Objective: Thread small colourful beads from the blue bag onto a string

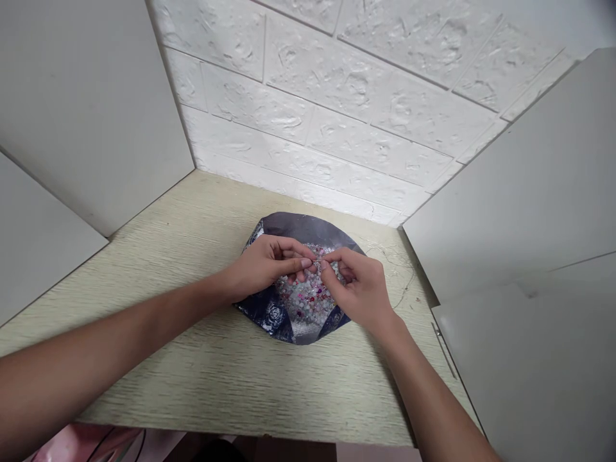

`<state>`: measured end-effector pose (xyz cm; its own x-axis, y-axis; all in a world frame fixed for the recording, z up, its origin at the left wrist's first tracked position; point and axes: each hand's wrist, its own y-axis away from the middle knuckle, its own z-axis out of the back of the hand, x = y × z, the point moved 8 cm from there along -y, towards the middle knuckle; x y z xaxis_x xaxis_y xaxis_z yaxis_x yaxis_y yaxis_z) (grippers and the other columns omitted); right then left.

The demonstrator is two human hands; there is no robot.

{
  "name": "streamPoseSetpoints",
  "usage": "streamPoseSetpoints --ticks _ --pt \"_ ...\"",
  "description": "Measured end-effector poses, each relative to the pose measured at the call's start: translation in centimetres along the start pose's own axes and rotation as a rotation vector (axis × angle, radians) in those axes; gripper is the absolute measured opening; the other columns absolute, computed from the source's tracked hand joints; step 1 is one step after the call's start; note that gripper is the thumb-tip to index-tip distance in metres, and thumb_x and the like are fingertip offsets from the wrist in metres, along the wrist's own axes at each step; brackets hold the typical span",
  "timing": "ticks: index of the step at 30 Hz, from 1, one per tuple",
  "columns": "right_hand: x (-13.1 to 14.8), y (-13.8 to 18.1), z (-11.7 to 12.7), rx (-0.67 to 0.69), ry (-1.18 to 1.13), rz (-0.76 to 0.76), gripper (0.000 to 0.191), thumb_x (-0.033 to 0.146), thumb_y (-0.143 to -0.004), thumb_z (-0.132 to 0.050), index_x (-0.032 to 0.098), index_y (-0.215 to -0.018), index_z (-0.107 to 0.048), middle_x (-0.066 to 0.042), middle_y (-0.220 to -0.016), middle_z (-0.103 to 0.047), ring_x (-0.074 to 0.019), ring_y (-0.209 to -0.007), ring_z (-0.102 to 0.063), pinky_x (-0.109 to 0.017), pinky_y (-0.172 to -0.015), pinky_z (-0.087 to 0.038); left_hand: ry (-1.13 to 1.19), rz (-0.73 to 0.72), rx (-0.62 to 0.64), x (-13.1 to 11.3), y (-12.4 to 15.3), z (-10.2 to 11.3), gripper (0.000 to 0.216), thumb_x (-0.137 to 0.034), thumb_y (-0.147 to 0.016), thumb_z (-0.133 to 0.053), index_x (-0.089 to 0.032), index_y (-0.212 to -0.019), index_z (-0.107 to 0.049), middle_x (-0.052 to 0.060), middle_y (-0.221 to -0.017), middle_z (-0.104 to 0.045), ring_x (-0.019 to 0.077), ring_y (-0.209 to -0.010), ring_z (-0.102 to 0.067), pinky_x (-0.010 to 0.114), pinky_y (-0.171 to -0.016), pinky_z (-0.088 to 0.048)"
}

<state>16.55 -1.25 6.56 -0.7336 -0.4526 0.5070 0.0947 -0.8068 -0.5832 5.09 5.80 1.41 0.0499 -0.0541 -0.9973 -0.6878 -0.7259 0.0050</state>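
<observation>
Above a shallow dark blue printed tray point(301, 226) my left hand point(267, 266) and my right hand point(356, 289) meet. Their fingertips pinch a small silvery piece point(316, 263) between them, too small to identify. A heap of pink, clear and pale beads point(305, 298) fills the tray's middle, partly hidden under both hands. A white rose print shows on the tray's near left side. Fine thin wire or thread point(397, 273) lies in loose strands on the table, just right of the tray.
The tray rests on a pale wood-grain table point(144, 276) backed by a white textured brick-pattern wall point(312, 109). Grey panels point(91, 109) stand at the left, and another point(510, 192) at the right. A thin metal strip point(443, 350) lies along the right edge.
</observation>
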Motion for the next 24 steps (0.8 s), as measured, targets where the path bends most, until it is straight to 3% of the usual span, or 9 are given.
streamPoseSetpoints --ticks 6,14,24 --pt "0.11 -0.12 0.24 -0.03 0.009 0.016 0.008 0.02 -0.084 -0.057 0.018 -0.079 -0.063 0.003 -0.059 -0.058 -0.0075 -0.05 -0.047 -0.022 -0.045 -0.031 0.042 -0.017 0.003 -0.03 0.18 0.13 0.013 -0.023 -0.073 -0.072 -0.021 -0.086 -0.074 0.0 -0.081 -0.073 0.0136 -0.069 -0.062 0.026 -0.067 -0.049" --pt "0.47 -0.08 0.53 -0.083 -0.003 0.039 0.011 0.019 -0.083 -0.059 0.018 -0.088 -0.069 0.001 -0.063 -0.065 -0.0086 -0.051 -0.053 -0.022 -0.043 -0.035 0.009 -0.022 0.018 -0.42 0.51 -0.05 0.008 -0.029 -0.075 -0.069 -0.029 -0.082 -0.073 0.0 -0.081 -0.074 0.0232 -0.082 -0.067 0.04 -0.079 -0.052" --pt "0.78 -0.26 0.66 -0.087 -0.006 0.047 0.008 0.017 -0.08 -0.059 0.019 -0.082 -0.067 0.001 -0.061 -0.064 -0.0086 -0.05 -0.054 -0.022 -0.043 -0.037 0.118 -0.017 0.035 0.0 0.11 -0.19 0.014 -0.024 -0.073 -0.074 -0.019 -0.086 -0.071 0.0 -0.074 -0.073 0.0185 -0.074 -0.065 0.031 -0.072 -0.051"
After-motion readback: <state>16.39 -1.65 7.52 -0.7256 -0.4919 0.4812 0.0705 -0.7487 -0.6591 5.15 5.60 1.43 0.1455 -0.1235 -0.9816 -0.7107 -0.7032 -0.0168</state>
